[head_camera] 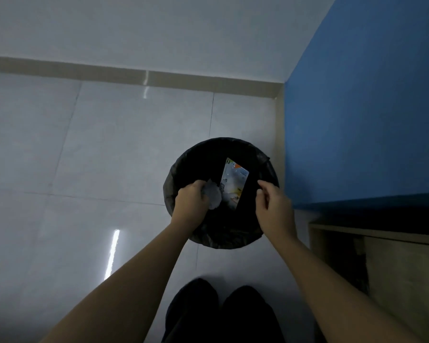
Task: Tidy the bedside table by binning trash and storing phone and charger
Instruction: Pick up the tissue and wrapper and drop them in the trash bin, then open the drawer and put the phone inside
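Observation:
A round bin (183, 159) lined with a black bag stands on the tiled floor near the room's corner. Both my hands hover over its mouth. My left hand (190, 199) is curled around a crumpled white tissue (214, 195), which sticks out to the right of my fingers. My right hand (273, 199) is above the bin's right rim with fingers loosely bent and nothing in them. Between the hands, a printed silver and orange wrapper (235, 179) stands upright inside the bin.
A blue wall (367, 115) rises close on the right of the bin. A wooden bedside unit (391, 258) sits at the lower right. My dark-trousered knees (221, 310) show at the bottom. Glossy white floor tiles (97, 157) stretch to the left.

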